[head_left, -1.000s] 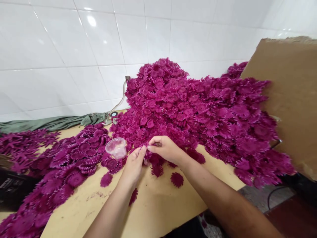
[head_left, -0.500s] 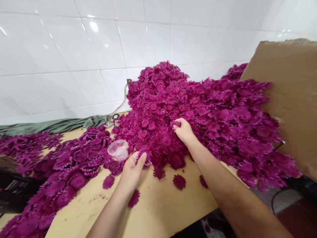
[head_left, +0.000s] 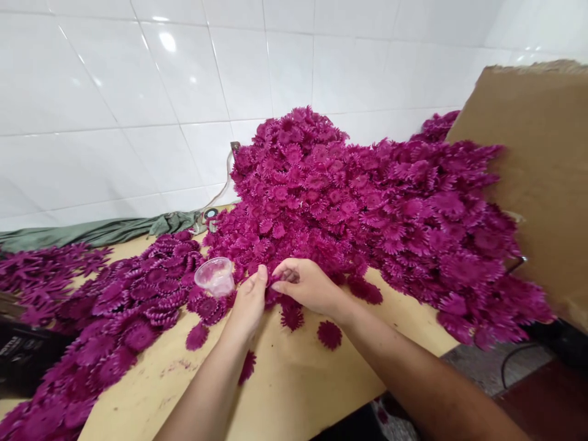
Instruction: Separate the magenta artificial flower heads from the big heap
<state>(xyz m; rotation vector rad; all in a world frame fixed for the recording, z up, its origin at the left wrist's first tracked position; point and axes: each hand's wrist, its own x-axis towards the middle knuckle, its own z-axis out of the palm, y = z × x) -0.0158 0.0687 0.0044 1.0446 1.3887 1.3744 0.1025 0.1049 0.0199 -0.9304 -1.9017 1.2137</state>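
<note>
My left hand (head_left: 250, 301) is closed, thumb up, on a purple artificial flower (head_left: 272, 283), most of which its fingers hide. Against it, my right hand (head_left: 307, 283) pinches at the same flower with thumb and forefinger. Both hands meet in front of a large heap of purple flower pieces (head_left: 316, 196) with notched petals. Just left of my left hand, a clear plastic cup (head_left: 215, 277) stands among the flowers. Single loose flowers, such as a round flower (head_left: 329, 334), lie on the tan tabletop (head_left: 294, 386) below my wrists.
Stacked purple flowers (head_left: 124, 324) run down the left side. A brown cardboard sheet (head_left: 537, 184) leans at the right. Green cloth (head_left: 105, 228) lies along the white tiled wall (head_left: 151, 153). A black box (head_left: 27, 355) sits at the lower left.
My right hand has come down and left from the heap to meet my left hand, bringing the flower it held. My left hand stays almost in place.
</note>
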